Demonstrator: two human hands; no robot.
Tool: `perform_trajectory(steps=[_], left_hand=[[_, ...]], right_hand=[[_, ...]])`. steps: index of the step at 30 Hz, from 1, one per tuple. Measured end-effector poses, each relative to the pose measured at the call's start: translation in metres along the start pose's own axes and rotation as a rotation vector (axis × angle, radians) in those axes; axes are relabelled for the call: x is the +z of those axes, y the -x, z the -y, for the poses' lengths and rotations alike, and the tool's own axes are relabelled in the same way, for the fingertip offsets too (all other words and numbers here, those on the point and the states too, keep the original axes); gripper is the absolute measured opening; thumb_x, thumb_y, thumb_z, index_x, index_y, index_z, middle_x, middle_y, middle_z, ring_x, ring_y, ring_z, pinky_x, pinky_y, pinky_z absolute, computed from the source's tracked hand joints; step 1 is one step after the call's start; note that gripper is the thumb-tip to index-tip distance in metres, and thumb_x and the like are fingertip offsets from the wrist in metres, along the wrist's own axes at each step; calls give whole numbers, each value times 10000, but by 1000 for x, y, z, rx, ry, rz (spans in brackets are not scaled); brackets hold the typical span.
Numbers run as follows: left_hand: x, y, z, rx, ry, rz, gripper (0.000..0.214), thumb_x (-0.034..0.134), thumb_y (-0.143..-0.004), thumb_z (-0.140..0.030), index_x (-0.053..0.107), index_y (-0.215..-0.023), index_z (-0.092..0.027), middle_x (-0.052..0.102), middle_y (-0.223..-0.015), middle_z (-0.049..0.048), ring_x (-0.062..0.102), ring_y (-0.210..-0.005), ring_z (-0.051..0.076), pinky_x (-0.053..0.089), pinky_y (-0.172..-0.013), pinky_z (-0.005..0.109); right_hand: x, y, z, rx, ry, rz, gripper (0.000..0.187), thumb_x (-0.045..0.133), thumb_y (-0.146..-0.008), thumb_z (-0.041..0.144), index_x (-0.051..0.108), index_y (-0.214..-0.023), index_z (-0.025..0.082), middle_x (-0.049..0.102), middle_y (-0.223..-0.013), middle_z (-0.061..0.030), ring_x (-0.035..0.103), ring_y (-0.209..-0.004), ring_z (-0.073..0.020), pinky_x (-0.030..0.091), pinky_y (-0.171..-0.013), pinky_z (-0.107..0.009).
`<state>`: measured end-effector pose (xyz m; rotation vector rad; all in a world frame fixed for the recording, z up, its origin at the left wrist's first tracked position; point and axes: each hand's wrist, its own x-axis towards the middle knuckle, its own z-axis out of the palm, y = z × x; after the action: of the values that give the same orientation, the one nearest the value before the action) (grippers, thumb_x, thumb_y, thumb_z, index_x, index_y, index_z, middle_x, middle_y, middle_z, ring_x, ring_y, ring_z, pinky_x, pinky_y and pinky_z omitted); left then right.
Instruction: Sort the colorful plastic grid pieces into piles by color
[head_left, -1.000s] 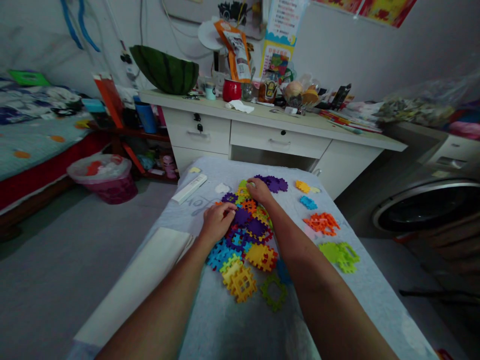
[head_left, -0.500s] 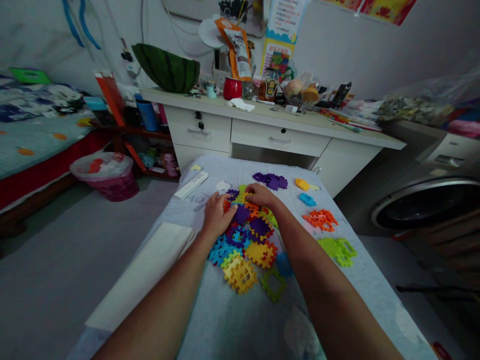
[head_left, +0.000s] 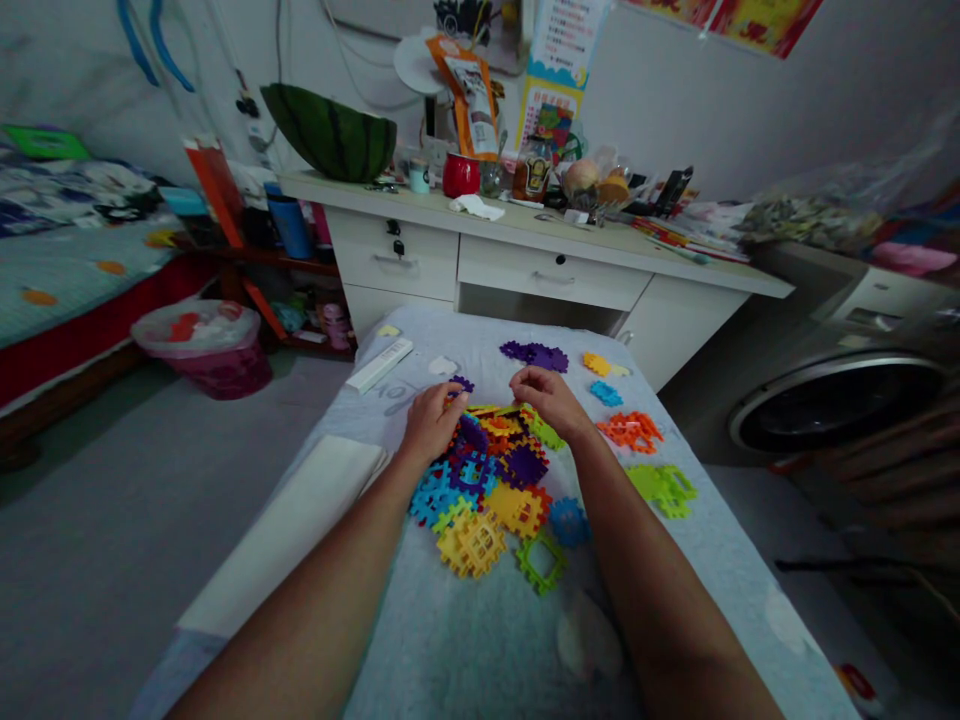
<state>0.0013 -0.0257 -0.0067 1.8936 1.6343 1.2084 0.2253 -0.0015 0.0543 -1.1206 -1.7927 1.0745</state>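
A heap of coloured plastic interlocking tiles point(head_left: 491, 480) lies in the middle of a table covered with a pale blue cloth point(head_left: 480, 640). My left hand point(head_left: 430, 423) rests on the heap's far left edge, fingers curled onto purple and orange tiles. My right hand point(head_left: 546, 398) is at the heap's far right edge, fingers bent and pinching a yellow tile. Sorted groups lie apart: purple tiles point(head_left: 534, 354), yellow tiles point(head_left: 598, 364), a blue tile point(head_left: 604, 393), orange tiles point(head_left: 630, 431) and green tiles point(head_left: 664, 488).
A white box point(head_left: 379, 364) and a folded white sheet point(head_left: 289, 530) lie on the table's left side. Beyond stands a cluttered white desk point(head_left: 540, 270) with a half watermelon point(head_left: 330, 132). A bed point(head_left: 67, 280) and a pink bin point(head_left: 206, 348) are left, a washing machine point(head_left: 847, 410) right.
Both hands have drawn the far part of the heap toward me. My right hand moved from near the purple group back onto the heap and now pinches a yellow tile.
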Motion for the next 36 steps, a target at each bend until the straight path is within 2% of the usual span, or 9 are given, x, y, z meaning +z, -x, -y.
perform_trajectory(steps=[2,4,7,11,16,20,25,29,36], left_hand=[[-1,0,-2,-3,-30,20,393,440,-906,-487,674,-1076,-221,694,-1142,68,608,-1103,238,429,-1007,395],[-2,1,-4,-12,-67,38,366,462,-894,-480,683,-1051,-235,696,-1151,56,599,-1120,244,408,-1024,409],[-3,3,-9,-52,-113,61,345,501,-871,-486,691,-1057,-268,700,-1156,34,580,-1145,267,382,-1036,448],[-3,5,-13,-95,-120,91,344,543,-843,-501,704,-1067,-296,711,-1107,33,560,-1149,294,377,-1026,487],[-4,6,-14,-36,-19,146,351,518,-851,-500,708,-1045,-278,700,-1080,26,536,-1182,263,367,-1065,451],[-8,6,-15,26,54,137,389,490,-848,-509,712,-1033,-249,694,-1120,33,442,-1304,276,323,-1123,436],[-13,8,-20,160,63,92,379,480,-864,-485,696,-1015,-212,706,-1059,48,587,-1101,230,399,-1055,389],[-15,13,-24,228,-34,86,331,488,-859,-453,689,-980,-219,710,-1018,53,604,-1040,228,404,-1026,400],[-20,28,-38,221,-196,70,271,515,-854,-408,692,-967,-237,683,-1094,59,558,-1112,251,372,-1027,428]], right_hand=[[-6,1,-14,10,238,-184,126,555,-774,304,600,-804,191,612,-761,-12,580,-755,-166,464,-740,-299],[-11,4,-28,89,476,-283,131,536,-779,246,634,-846,189,655,-863,-56,592,-863,-200,461,-818,-332],[-12,9,-41,227,664,-236,190,533,-795,205,674,-921,189,682,-980,-110,610,-954,-242,450,-875,-369],[-10,18,-37,193,530,-103,230,495,-802,180,680,-939,187,701,-959,-73,631,-929,-214,469,-873,-351],[-14,36,-15,46,165,-180,278,502,-738,189,648,-974,190,695,-1036,-51,628,-987,-191,482,-914,-354],[-20,61,1,-18,-53,-152,236,498,-772,240,615,-974,205,678,-1029,-49,643,-983,-183,519,-846,-335],[-29,100,-2,30,115,-207,223,504,-808,239,627,-989,198,682,-977,-56,658,-939,-185,519,-836,-350],[-30,124,-18,77,406,-277,305,571,-774,237,647,-1068,202,667,-1115,-97,618,-1006,-216,506,-875,-393],[-3,124,-33,49,515,-232,323,580,-816,254,628,-1129,188,687,-1096,-86,616,-996,-208,472,-912,-366]])
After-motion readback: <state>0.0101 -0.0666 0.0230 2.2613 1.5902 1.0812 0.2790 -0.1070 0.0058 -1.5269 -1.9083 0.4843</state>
